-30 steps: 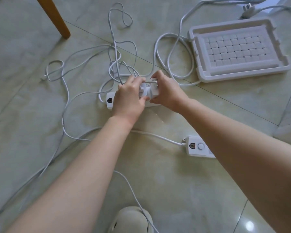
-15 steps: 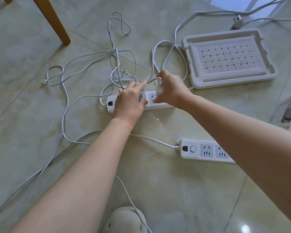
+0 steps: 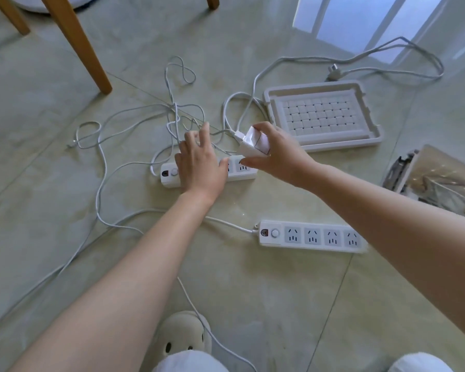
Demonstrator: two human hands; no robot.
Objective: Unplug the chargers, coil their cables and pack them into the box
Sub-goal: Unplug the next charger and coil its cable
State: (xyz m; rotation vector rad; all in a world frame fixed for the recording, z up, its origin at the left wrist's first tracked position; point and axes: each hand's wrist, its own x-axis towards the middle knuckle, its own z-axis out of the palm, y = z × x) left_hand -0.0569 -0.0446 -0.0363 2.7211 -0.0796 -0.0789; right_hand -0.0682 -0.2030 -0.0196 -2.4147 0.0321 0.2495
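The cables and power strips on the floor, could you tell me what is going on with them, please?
A person is unplugging chargers. Their right hand grips a white charger, cable attached, held above the far power strip, while the left hand rests on that strip with fingers straight. Loose white cables lie tangled behind it, uncoiled. The white box beyond holds nothing yet, and the near power strip has nothing plugged into its visible sockets.

**Floor inventory, by kind**

We count two power strips, the far power strip (image 3: 169, 175) and the near power strip (image 3: 312, 236); one charger (image 3: 253, 143); one box (image 3: 341, 144); one wall plug (image 3: 334, 73); three wooden legs (image 3: 75, 44); one slipper (image 3: 183, 334). We cannot count the tangled cables (image 3: 175, 114).
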